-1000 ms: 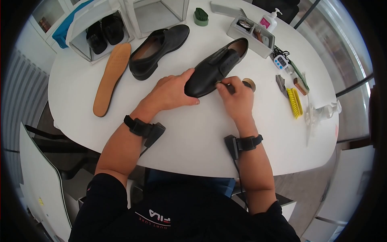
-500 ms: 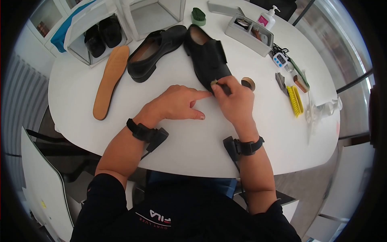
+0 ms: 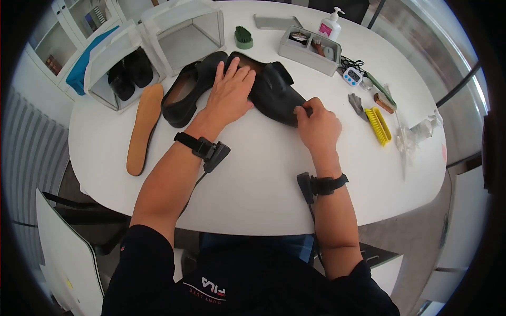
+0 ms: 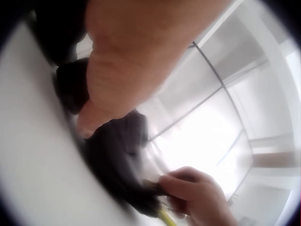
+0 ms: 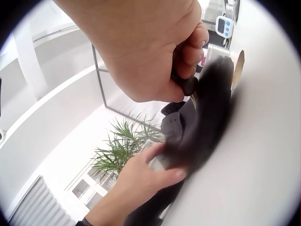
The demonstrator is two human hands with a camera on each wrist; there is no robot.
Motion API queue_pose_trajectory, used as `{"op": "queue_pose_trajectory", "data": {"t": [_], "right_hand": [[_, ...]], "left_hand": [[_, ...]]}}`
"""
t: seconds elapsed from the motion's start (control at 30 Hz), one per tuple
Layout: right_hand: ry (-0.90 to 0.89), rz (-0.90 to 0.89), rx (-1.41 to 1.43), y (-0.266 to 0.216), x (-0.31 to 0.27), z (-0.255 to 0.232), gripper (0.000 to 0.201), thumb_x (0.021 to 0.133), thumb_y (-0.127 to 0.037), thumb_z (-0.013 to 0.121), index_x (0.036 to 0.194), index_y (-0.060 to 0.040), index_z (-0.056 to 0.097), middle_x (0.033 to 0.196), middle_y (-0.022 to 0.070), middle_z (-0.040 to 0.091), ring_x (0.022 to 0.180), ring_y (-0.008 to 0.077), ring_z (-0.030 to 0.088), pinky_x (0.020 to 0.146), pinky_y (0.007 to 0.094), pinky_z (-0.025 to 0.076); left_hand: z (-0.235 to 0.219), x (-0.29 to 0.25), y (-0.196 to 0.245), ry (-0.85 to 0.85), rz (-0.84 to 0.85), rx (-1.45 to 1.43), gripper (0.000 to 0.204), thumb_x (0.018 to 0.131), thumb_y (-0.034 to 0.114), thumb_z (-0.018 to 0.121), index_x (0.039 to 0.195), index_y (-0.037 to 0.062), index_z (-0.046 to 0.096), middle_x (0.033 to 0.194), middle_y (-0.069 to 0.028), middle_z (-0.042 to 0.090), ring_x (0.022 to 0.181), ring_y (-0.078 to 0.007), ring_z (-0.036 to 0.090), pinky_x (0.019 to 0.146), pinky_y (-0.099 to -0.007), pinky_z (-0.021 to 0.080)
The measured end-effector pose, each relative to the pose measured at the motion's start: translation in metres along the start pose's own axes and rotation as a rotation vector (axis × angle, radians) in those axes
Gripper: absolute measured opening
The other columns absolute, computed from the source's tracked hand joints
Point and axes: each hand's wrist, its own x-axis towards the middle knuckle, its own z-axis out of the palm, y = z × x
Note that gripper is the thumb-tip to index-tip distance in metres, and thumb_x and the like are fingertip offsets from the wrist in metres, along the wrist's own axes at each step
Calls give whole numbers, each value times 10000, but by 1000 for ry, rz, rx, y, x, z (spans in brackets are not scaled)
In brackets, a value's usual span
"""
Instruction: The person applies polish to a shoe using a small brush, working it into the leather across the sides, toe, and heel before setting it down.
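A black lace-up shoe (image 3: 276, 97) lies slantwise on the white table, its toe towards the right hand. The left hand (image 3: 227, 95) rests with extended fingers over its heel end, between it and a second black shoe (image 3: 182, 105). At the toe, the right hand (image 3: 319, 129) pinches a small dark tool (image 4: 155, 188) between thumb and curled fingers; in the left wrist view the tool meets the toe. The right wrist view shows the tool's dark end (image 5: 189, 86) beside the blurred shoe (image 5: 207, 117), with the left hand (image 5: 141, 181) at its other side.
A tan insole (image 3: 145, 129) and a box with black shoes (image 3: 97, 79) are at the left. Behind stand a green brush (image 3: 243, 38), a grey organiser (image 3: 311, 55) and a pump bottle (image 3: 330, 25). A timer (image 3: 352, 77) and yellow brush (image 3: 378, 126) lie right.
The shoe has turned so its heel points to the back left. My left hand has left the toe area and moved up to the heel. My right hand stays at the toe, slightly lower.
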Motion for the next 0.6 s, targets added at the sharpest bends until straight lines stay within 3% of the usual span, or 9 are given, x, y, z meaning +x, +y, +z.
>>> {"op": "queue_pose_trajectory", "data": {"t": [0.03,0.13,0.2,0.23,0.3,0.33,0.4,0.5,0.6], "right_hand": [[10,7,0,4,3,-1,172,923,-298,755,949,-131,722,745,92,759,688,347,736,654,459,568],[15,40,-49,16,5,-3,166,934,-296,747,954,-134,716,777,100,771,699,352,742,661,466,570],[54,85,-23,20,9,-8,182,948,-306,736,955,-127,711,789,101,773,725,361,745,673,472,571],[57,97,-22,23,11,-5,182,948,-306,736,955,-127,711,789,101,773,725,361,745,673,472,571],[61,133,170,28,11,3,210,942,-323,752,980,-119,718,803,108,770,764,360,745,693,455,568],[64,147,168,23,7,0,210,942,-323,752,980,-119,718,803,108,770,764,360,745,693,455,568],[-116,19,413,11,2,-2,238,934,-339,769,1015,-118,728,805,117,761,793,352,741,719,434,564],[-144,-130,490,8,-2,2,245,931,-343,773,1035,-125,734,788,118,752,791,335,740,731,421,563],[-66,92,352,18,10,-6,250,939,-349,767,1030,-118,737,795,121,751,782,327,736,737,420,567]], "left_hand": [[-3,5,3,4,11,0,791,783,159,892,1465,3,522,1390,-105,620,1389,-342,512,1290,-503,271],[-19,6,11,-192,-29,-77,620,750,197,916,1267,11,628,1174,-110,671,1249,-335,590,1305,-540,215],[-32,1,12,-256,1,-127,408,749,223,911,1002,38,649,941,-108,654,1050,-328,640,1170,-498,415],[-38,-4,18,-261,13,-128,408,749,223,911,1002,38,649,941,-108,654,1050,-328,640,1170,-498,415],[-48,-22,32,-247,1,-304,352,763,228,897,852,54,604,835,-100,633,911,-325,645,906,-481,532],[-47,-30,33,-204,65,-290,315,776,223,879,868,67,622,842,-91,633,871,-304,648,704,-467,513],[-51,-42,35,-200,93,-287,303,770,208,877,886,69,633,863,-82,641,869,-294,649,701,-441,522],[-54,-52,33,-147,135,-273,299,754,180,877,920,75,652,926,-66,659,861,-278,655,691,-402,534],[-53,-57,32,-81,153,-249,310,739,155,880,943,78,660,1009,-59,673,845,-273,664,690,-391,541]]}}
